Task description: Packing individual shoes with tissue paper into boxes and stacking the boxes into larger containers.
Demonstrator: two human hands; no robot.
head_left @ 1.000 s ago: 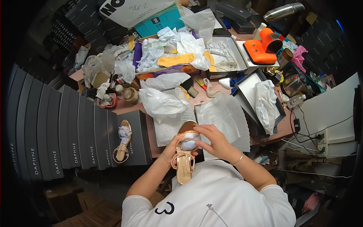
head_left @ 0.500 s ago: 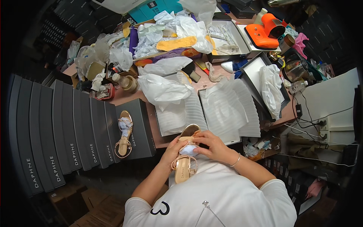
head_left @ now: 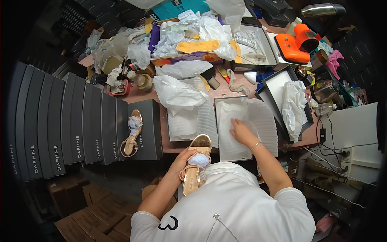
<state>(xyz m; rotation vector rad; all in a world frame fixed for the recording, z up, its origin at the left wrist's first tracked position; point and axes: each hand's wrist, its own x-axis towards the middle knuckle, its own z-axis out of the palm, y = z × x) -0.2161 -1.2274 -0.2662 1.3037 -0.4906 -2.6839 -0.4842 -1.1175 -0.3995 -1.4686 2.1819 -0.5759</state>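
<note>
One sandal (head_left: 194, 177), grasped by left hand (head_left: 180, 163), near-left of tray (head_left: 242, 159) | right hand (head_left: 243, 132) unclenched, fingers on paper (head_left: 231, 109) inside tray | bench (head_left: 168, 147) edge left of tray | hands well apart, tray's left rim between

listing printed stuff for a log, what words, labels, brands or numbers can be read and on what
Wording not copied, only placed:
Upright dark grey cardboard boxes: pale lettering, readable.
Gold strappy sandal in the left hand: small readable insole lettering.
White short-sleeved shirt: black curved mark.
Bright turquoise packaging: lettering, partly visible.
Distant dark grey boxes: too small to read.
</note>
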